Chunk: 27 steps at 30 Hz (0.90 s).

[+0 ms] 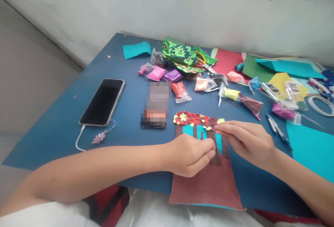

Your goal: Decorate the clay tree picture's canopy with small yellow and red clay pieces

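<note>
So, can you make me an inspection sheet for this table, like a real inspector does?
Surface: blue table, small pale marks near its left side.
Job's things: brown-and-blue picture, with a band of red and yellow flowers along its top.
Clutter: red packet among other coloured packets, leafy green piece, dark-screened phone, pen, tape roll.
Grips: left hand curled over the picture; right hand pinched at the band's right end. Can't tell whether either holds anything.
Cables: white cable plugged into the phone.
Surroundings: pale wall behind.
</note>
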{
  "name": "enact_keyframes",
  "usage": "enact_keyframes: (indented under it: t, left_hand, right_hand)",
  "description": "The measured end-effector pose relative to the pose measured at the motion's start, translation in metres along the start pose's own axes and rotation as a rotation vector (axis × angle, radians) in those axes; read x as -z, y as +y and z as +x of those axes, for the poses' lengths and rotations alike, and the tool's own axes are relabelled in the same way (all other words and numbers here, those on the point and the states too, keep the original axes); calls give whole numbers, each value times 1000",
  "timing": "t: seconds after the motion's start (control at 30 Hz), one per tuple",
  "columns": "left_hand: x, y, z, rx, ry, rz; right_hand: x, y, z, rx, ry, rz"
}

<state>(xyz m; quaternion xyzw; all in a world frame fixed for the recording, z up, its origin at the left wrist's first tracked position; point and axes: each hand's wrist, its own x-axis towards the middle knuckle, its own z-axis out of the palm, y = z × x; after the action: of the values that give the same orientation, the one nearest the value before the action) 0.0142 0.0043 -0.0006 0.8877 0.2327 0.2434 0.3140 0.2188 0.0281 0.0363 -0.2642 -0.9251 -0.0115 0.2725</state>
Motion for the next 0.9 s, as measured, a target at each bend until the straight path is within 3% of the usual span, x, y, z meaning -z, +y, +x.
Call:
enact_keyframes:
  t: [0.17,0.43,0.6,0.77,0.9]
  left_hand:
    - [-3,-1,0,-96,39,109]
    - [-5,-4,0,-125,56,157]
    - [-8,-4,-1,-139,63,163]
    - [-9,-4,0,-150,69,171]
    - [-9,-5,-1,-167,94,171]
  right_hand:
    - [2,4,1,-129,37,17]
    - [1,3,0,-91,64,-69]
    - [0,4,-2,-172,55,26]
    - [-5,7,-7,-61,26,201]
    - [-4,6,-6,37,-9,218]
